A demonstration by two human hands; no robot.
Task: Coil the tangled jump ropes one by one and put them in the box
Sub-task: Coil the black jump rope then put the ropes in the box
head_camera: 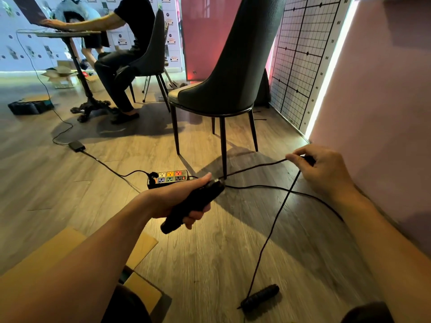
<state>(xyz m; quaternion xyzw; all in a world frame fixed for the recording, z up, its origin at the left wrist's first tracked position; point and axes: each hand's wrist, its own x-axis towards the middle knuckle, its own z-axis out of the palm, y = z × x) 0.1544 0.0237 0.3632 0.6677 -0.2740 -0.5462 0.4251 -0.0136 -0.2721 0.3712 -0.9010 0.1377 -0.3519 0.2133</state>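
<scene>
Wooden floor [210, 252], chairs [228, 66] behind. Grip of left hand [177, 199] wrapped round one black handle [196, 201]; grip of right hand [324, 171] pinching the rope [276, 220], stretched out, not yet coiled. Loose at near floor edge, second handle [260, 297]. Cardboard box [142, 249] at near-left corner, contents hidden. Coiling seemingly barely begun.

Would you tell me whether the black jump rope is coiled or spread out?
Spread out: its cord runs from the handle in the left hand to the right hand, then to the second handle on the floor.
</scene>
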